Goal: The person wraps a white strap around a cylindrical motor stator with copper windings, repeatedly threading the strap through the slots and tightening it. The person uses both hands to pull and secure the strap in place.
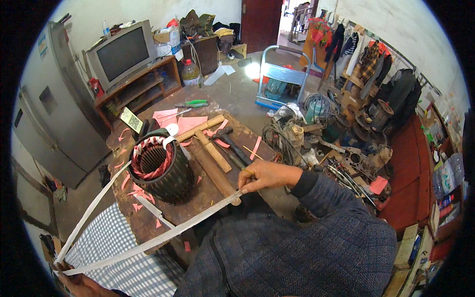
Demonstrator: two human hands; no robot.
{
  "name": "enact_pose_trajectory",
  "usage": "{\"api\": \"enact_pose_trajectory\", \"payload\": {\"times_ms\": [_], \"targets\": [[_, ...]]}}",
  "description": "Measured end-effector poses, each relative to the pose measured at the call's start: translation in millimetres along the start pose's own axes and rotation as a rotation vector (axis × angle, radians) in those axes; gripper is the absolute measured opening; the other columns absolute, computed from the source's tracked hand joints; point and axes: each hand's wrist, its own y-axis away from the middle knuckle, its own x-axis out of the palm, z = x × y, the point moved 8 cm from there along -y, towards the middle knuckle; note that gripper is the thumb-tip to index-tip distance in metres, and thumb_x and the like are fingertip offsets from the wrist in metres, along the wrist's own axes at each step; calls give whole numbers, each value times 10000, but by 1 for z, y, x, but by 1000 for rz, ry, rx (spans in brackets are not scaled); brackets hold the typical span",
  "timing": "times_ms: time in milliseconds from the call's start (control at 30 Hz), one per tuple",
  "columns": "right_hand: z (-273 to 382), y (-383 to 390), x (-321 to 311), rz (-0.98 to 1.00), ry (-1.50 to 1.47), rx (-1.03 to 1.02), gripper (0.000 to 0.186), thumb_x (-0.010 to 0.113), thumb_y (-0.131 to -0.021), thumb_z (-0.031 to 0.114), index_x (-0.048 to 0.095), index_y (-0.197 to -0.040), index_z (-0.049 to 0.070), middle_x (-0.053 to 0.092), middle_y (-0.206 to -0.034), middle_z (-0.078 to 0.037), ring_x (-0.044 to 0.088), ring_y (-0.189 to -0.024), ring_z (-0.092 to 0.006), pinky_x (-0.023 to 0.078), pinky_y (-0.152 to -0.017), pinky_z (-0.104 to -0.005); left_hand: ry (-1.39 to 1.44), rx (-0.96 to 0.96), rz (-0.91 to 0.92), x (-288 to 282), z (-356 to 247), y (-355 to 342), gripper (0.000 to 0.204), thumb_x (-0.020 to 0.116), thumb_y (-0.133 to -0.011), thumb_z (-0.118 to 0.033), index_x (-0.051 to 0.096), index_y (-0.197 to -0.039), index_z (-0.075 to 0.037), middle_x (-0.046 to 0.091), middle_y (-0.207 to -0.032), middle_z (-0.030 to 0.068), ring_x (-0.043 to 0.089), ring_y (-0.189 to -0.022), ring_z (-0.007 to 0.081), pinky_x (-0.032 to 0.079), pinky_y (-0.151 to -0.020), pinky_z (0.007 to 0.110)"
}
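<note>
My right hand [262,175] pinches a long white cloth strip [173,228] over the table's front edge. My left hand [79,282], at the lower left, grips the strip where it doubles back; its other run goes up to the motor stator [175,175]. This dark ribbed cylinder stands on the brown worktable [128,208], with red-and-white wrapped windings [140,151] round its open bore. Beside it lie a wooden mallet [213,151], a wooden bar [208,183] and a black hammer [232,148]. Pink paper scraps [193,123] are scattered around.
A checked cloth [104,227] hangs left of the table. Behind stand a fridge [44,138], a television [118,54] and a folded trolley [282,74]. Cables, metal parts and pumps [351,153] crowd the floor at right, beside red cabinets [405,173] and hanging clothes [368,64].
</note>
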Motion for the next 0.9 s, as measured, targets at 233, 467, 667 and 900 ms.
{"api": "enact_pose_trajectory", "payload": {"times_ms": [233,467,667,900], "targets": [[5,-6,-7,-79,93,-19,267,742,-937,253,725,-1048,10,736,-907,-98,691,-823,-189,537,-750,-337,-4,-43,91,-26,32,-21,497,493,-1113,-290,494,-1483,42,580,-1442,182,547,-1346,262,383,-1188,390],[18,-13,-5,-134,118,-116,255,753,-900,238,733,-1026,16,738,-909,-143,714,-843,-258,548,-772,-376,20,-242,56,-84,92,-56,498,517,-1102,-285,498,-1496,18,570,-1475,142,502,-1392,237,369,-1177,383],[30,-21,5,-66,157,-145,233,757,-906,203,723,-1035,12,708,-924,-108,693,-842,-215,543,-762,-346,-51,-330,57,-103,114,-30,455,489,-1102,-248,518,-1462,29,558,-1427,146,527,-1309,255,375,-1144,386],[69,-52,35,23,128,-175,207,756,-904,193,713,-1002,16,712,-918,-129,710,-842,-256,547,-756,-379,-307,-576,229,-154,151,-26,494,556,-1061,-252,497,-1490,-14,569,-1439,174,552,-1312,247,451,-1097,410]]}}
